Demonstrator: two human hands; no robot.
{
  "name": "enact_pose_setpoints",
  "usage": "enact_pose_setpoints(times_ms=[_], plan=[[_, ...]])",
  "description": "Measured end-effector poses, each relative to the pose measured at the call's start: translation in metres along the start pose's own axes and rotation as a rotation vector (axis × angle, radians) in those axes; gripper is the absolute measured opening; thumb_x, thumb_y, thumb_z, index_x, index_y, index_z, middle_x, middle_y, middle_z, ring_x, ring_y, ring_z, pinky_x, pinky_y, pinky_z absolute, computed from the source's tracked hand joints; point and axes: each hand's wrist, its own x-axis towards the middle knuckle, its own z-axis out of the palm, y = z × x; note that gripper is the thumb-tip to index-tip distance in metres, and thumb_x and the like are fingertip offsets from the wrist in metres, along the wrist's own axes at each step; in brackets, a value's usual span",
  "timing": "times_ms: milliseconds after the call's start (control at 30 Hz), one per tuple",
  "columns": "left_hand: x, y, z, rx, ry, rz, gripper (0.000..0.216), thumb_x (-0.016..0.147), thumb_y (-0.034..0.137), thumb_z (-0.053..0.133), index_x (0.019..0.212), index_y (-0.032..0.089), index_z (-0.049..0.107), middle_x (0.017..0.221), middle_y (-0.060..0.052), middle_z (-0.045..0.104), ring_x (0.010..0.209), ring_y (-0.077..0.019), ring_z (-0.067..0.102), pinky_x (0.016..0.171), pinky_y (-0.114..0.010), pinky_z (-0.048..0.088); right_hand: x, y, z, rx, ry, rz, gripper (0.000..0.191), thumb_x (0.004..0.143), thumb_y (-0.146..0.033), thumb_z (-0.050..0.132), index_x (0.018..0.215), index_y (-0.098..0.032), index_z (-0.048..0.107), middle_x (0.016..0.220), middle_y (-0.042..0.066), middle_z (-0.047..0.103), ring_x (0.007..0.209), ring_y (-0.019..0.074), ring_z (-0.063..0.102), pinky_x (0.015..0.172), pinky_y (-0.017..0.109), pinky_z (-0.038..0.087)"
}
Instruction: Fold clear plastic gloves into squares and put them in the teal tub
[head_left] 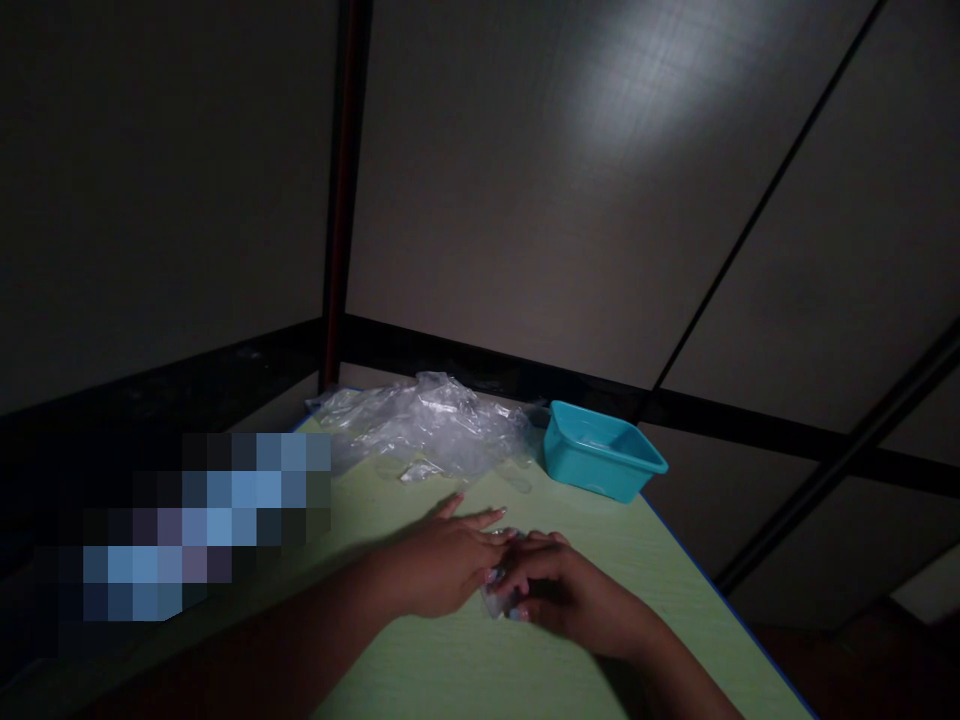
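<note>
A small piece of clear plastic (495, 600), perhaps a little bag, is between my hands just above the green tabletop. My left hand (439, 565) comes in palm down, with its thumb and index finger at the plastic and its other fingers stretched out. From the right, my right hand (566, 590) curls its fingers around the same piece, their tips close to the left thumb. Fingers cover much of the plastic, so its exact shape and any contents are hidden.
A crumpled heap of clear plastic bags (442, 425) lies at the table's far end. To its right, a turquoise basket (600, 470) stands by the table's blue edge. Wall panels (510, 220) rise behind the table (420, 670). A pixelated patch hides part of the left side.
</note>
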Motion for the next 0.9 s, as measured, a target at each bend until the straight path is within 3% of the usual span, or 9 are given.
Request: enact_pose_setpoints(times_ms=[167, 267, 367, 467, 567, 667, 900], plan=[[0.000, -0.005, 0.003, 0.028, -0.004, 0.000, 0.037, 0.087, 0.021, 0.042, 0.121, 0.032, 0.047, 0.134, 0.000, 0.045, 0.132, -0.0223, 0.021, 0.102, -0.057, 0.017, 0.002, 0.000, -0.002, -0.035, 0.181, 0.040, 0.021, 0.088, -0.031, 0.046, 0.094, -0.020, 0.062, 0.092, 0.005, 0.062, 0.091, 0.0170, 0.055, 0.085, 0.032, 0.038], [0.000, -0.007, 0.005, 0.031, 0.014, -0.005, 0.038, 0.086, 0.022, 0.043, 0.124, 0.031, 0.044, 0.135, -0.001, 0.044, 0.132, -0.0227, 0.021, 0.102, -0.057, 0.018, 0.000, 0.009, 0.002, -0.178, 0.303, 0.128, 0.030, 0.089, -0.031, 0.041, 0.115, -0.021, 0.052, 0.115, 0.009, 0.056, 0.109, 0.0204, 0.047, 0.095, 0.038, 0.034], [0.000, -0.009, 0.008, 0.042, 0.022, -0.006, 0.037, 0.087, 0.026, 0.045, 0.124, 0.030, 0.045, 0.135, -0.003, 0.044, 0.132, -0.0225, 0.023, 0.103, -0.055, 0.017, -0.002, 0.014, 0.008, -0.285, 0.173, 0.178, 0.052, 0.091, -0.035, 0.035, 0.139, -0.023, 0.020, 0.142, 0.010, 0.029, 0.130, 0.0230, 0.024, 0.105, 0.048, 0.017], [0.001, -0.010, 0.010, 0.045, 0.021, -0.028, 0.037, 0.086, 0.027, 0.046, 0.123, 0.030, 0.046, 0.132, -0.003, 0.046, 0.130, -0.0219, 0.027, 0.104, -0.051, 0.018, -0.002, 0.004, 0.013, -0.330, -0.015, 0.192, 0.061, 0.092, -0.040, 0.030, 0.142, -0.025, -0.001, 0.148, 0.006, 0.006, 0.135, 0.0226, 0.004, 0.106, 0.051, 0.005], [0.002, -0.010, 0.010, 0.038, 0.003, -0.050, 0.043, 0.086, 0.030, 0.047, 0.128, 0.029, 0.040, 0.139, -0.005, 0.037, 0.130, -0.0225, 0.028, 0.105, -0.049, 0.018, -0.003, -0.017, 0.015, -0.371, -0.078, 0.189, 0.066, 0.090, -0.047, 0.032, 0.141, -0.026, -0.004, 0.147, 0.005, -0.002, 0.135, 0.0243, -0.003, 0.105, 0.054, -0.002], [0.002, -0.009, 0.008, 0.040, -0.034, -0.038, 0.047, 0.088, 0.032, 0.042, 0.133, 0.028, 0.033, 0.142, -0.006, 0.031, 0.132, -0.0229, 0.020, 0.104, -0.051, 0.018, -0.008, -0.030, 0.020, -0.358, -0.133, 0.203, 0.070, 0.088, -0.049, 0.034, 0.141, -0.022, -0.004, 0.146, 0.007, -0.005, 0.134, 0.0257, -0.003, 0.106, 0.053, 0.001], [-0.001, -0.013, 0.002, 0.010, -0.100, -0.052, 0.053, 0.088, 0.041, 0.040, 0.137, 0.028, 0.025, 0.145, -0.005, 0.022, 0.134, -0.0240, 0.013, 0.103, -0.054, 0.015, -0.031, -0.025, 0.031, -0.384, -0.095, 0.242, 0.065, 0.088, -0.049, 0.034, 0.141, -0.022, 0.009, 0.145, 0.010, 0.007, 0.134, 0.0282, 0.004, 0.105, 0.055, 0.008]])
